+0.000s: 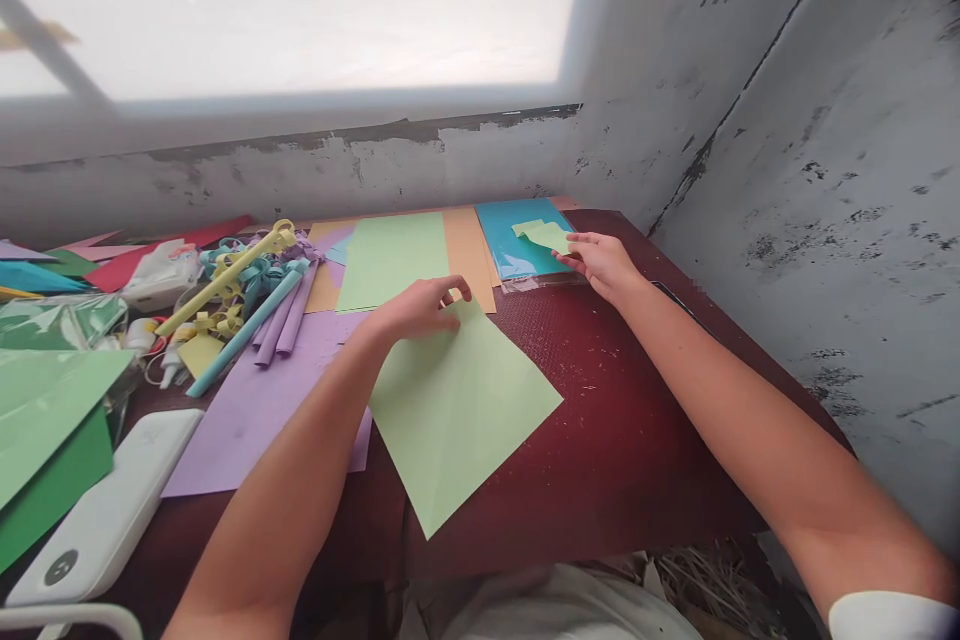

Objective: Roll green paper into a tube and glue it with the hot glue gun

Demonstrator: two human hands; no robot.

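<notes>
My left hand (pixel 427 308) is closed on the top corner of a light green square sheet of paper (pixel 465 410). The sheet has a faint crease down its middle and its lower corner points toward me. Farther out to the right, my right hand (pixel 600 265) pinches a smaller, curled piece of light green paper (pixel 541 234) between thumb and fingers. That piece is above a shiny blue packet of paper (pixel 510 265). Behind my left hand, another light green sheet (pixel 394 255) lies on orange paper (pixel 469 255).
Rolled paper tubes (pixel 247 320) and curled strips lie left of centre, by purple sheets (pixel 247 430). A white power bank (pixel 112 500) and green sheets (pixel 52 430) are at the left. The dark red table (pixel 600 440) meets a stained wall (pixel 825 200) at the right.
</notes>
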